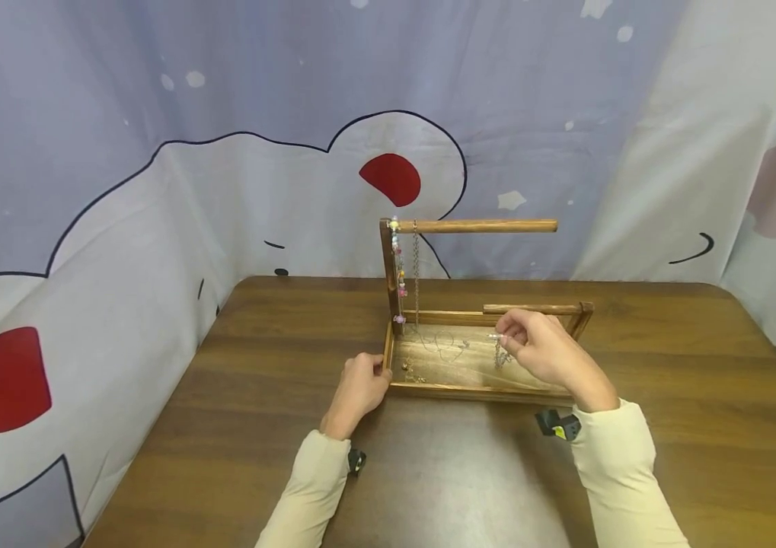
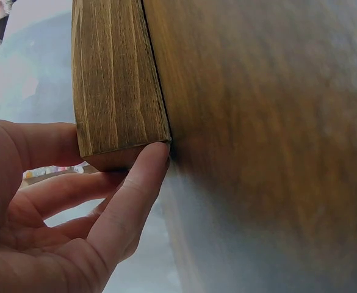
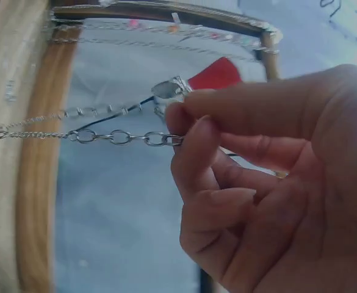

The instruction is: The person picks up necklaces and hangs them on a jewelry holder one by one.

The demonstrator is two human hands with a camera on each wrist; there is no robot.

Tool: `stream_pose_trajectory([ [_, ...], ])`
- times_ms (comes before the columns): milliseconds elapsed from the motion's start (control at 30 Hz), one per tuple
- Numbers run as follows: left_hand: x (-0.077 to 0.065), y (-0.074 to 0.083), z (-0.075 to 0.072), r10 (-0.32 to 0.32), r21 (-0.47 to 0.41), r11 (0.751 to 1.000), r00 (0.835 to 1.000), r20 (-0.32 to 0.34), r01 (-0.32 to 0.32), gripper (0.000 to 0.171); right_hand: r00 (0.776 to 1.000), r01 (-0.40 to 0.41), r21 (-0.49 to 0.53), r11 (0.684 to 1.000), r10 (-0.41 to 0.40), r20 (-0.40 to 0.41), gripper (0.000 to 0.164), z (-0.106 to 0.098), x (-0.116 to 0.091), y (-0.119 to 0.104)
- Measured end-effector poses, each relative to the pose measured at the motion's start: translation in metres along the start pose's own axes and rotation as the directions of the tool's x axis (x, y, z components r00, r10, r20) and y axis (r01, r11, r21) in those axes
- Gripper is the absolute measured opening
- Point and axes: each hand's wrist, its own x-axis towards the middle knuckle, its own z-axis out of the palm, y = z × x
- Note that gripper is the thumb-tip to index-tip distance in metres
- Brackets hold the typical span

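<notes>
My left hand [image 1: 359,387] grips the near left corner of a wooden jewelry stand's tray [image 1: 477,393]. In the left wrist view, thumb and fingers lie around the end of that wooden wall [image 2: 117,85]. Over the tray's right half, my right hand [image 1: 545,352] pinches a silver chain [image 3: 120,137] between thumb and fingertips. A clear faceted stone [image 3: 167,89] shows at the fingertips, and the chain's links hang down toward the tray floor. A colourful beaded strand [image 1: 398,266] and a thin chain [image 1: 416,278] hang from the tall upper bar [image 1: 483,226].
A second, lower bar [image 1: 531,310] juts left from a short post [image 1: 581,320] at the tray's right. Thin silver chain [image 1: 452,346] and small gold-coloured jewelry [image 1: 410,369] lie in the tray. The stand is on a brown wooden table [image 1: 669,380], with a printed curtain [image 1: 257,205] behind.
</notes>
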Motion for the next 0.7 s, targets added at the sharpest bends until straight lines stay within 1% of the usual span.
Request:
stream_pose_trajectory([
  [133, 0.0, -0.001, 0.001, 0.016, 0.002, 1.0, 1.0, -0.001, -0.016, 0.015, 0.997, 0.072, -0.066, 0.995, -0.073, -0.023, 0.013, -0.01, -0.001, -0.012],
  [233, -0.001, 0.0, 0.0, 0.018, -0.011, 1.0, 1.0, -0.003, -0.018, 0.014, 0.992, 0.111, -0.084, 0.99, -0.115, -0.049, 0.013, -0.017, 0.001, -0.02],
  [400, -0.003, 0.001, -0.001, 0.015, -0.028, 0.999, 1.0, -0.002, -0.015, 0.016, 0.985, 0.13, -0.104, 0.986, -0.14, -0.102, 0.01, -0.026, 0.004, -0.029],
  [467, -0.003, 0.002, -0.001, 0.019, -0.022, 1.0, 1.0, -0.004, -0.019, 0.016, 0.982, 0.134, -0.106, 0.985, -0.146, -0.117, 0.01, -0.028, 0.004, -0.031],
  [700, -0.004, 0.002, -0.001, 0.03, -0.022, 0.999, 0.999, -0.011, -0.03, 0.012, 0.977, 0.141, -0.072, 0.987, -0.15, -0.154, 0.012, -0.036, 0.012, -0.038],
])
